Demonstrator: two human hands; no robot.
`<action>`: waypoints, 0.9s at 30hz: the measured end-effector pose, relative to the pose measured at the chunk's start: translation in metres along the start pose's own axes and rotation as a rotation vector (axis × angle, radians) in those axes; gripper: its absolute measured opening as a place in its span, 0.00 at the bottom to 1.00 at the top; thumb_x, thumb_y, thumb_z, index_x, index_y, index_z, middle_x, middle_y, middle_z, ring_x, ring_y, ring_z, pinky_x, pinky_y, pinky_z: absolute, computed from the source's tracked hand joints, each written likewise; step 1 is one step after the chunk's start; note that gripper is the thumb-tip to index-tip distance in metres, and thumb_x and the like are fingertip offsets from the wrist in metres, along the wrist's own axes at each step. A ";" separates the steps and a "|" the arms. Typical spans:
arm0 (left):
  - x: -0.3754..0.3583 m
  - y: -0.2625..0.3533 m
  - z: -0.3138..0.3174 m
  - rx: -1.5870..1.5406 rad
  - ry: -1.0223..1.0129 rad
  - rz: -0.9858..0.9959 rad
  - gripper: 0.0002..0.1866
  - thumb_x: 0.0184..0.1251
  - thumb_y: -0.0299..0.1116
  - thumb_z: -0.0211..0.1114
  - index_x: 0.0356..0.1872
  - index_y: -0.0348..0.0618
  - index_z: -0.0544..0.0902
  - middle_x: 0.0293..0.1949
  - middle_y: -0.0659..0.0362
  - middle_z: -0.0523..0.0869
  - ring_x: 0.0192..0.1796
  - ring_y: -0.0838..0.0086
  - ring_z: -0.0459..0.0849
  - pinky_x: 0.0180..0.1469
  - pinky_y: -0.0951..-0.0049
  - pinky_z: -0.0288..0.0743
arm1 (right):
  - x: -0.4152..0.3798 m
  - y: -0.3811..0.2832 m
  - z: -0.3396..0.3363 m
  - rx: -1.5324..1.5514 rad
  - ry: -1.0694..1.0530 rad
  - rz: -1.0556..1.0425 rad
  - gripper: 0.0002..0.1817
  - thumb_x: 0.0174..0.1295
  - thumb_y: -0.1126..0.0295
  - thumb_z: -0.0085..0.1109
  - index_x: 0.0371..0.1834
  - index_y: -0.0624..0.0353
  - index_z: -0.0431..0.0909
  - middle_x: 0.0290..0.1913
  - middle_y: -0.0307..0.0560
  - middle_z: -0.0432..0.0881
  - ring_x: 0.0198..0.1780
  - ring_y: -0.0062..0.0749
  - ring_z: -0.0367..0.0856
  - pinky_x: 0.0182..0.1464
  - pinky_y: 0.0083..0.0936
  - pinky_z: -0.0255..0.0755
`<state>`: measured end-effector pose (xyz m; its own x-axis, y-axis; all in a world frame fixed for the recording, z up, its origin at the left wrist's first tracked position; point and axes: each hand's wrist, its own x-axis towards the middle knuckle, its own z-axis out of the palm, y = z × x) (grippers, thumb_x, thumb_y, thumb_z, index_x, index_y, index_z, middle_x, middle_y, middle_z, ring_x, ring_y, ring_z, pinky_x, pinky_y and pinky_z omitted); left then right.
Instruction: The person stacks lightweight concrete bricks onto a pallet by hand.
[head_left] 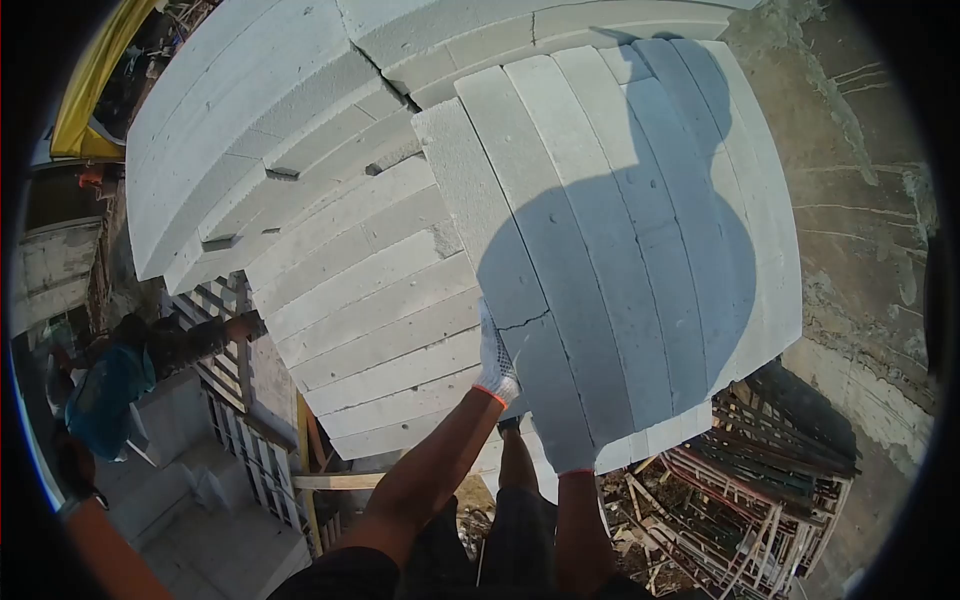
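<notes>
Both my hands wear pale work gloves with orange cuffs. My left hand (497, 362) reaches along the left side of a light grey block (512, 300) that has a crack across it; its fingers lie stretched against the block's side. Lower and to the right, my right hand (567, 445) is at the near end of the blocks, in shadow, its fingers hard to make out. Several long blocks (640, 240) stand side by side in a tight row, with a person's shadow over them. More blocks (390, 330) lie stacked to the left.
A higher stack of blocks (250, 110) runs along the back left. At the left edge is a person in a teal top (110, 390). Metal frames (740, 490) lie at the lower right, beside a concrete surface (850, 220). A wooden pallet (250, 440) stands at the lower left.
</notes>
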<state>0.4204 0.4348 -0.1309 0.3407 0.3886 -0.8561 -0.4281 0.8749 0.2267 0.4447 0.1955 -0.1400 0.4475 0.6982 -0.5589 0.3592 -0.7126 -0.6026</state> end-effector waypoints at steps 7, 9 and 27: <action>-0.003 0.008 -0.011 0.148 -0.171 -0.052 0.41 0.71 0.69 0.41 0.75 0.50 0.60 0.66 0.57 0.71 0.66 0.66 0.69 0.66 0.63 0.65 | 0.008 0.066 0.033 1.644 0.090 0.455 0.26 0.64 0.46 0.52 0.55 0.54 0.73 0.54 0.48 0.77 0.56 0.41 0.73 0.60 0.38 0.68; -0.005 -0.004 -0.041 0.294 -0.132 0.061 0.42 0.71 0.68 0.43 0.76 0.50 0.58 0.68 0.56 0.69 0.67 0.66 0.69 0.68 0.64 0.62 | 0.012 0.055 0.019 1.638 0.114 0.466 0.27 0.62 0.41 0.50 0.50 0.52 0.75 0.51 0.47 0.77 0.54 0.41 0.73 0.59 0.38 0.67; -0.547 0.317 -0.661 -0.381 0.535 0.884 0.56 0.57 0.80 0.47 0.75 0.41 0.57 0.72 0.52 0.65 0.69 0.53 0.68 0.69 0.56 0.65 | -0.121 -0.509 0.313 0.425 -1.256 0.126 0.55 0.60 0.30 0.52 0.81 0.46 0.36 0.77 0.57 0.50 0.68 0.60 0.65 0.62 0.55 0.66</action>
<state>-0.4552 0.3083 0.1027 -0.5804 0.5781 -0.5735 -0.6038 0.1671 0.7794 -0.0487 0.4953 0.0564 -0.6778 0.3822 -0.6281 -0.0128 -0.8603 -0.5097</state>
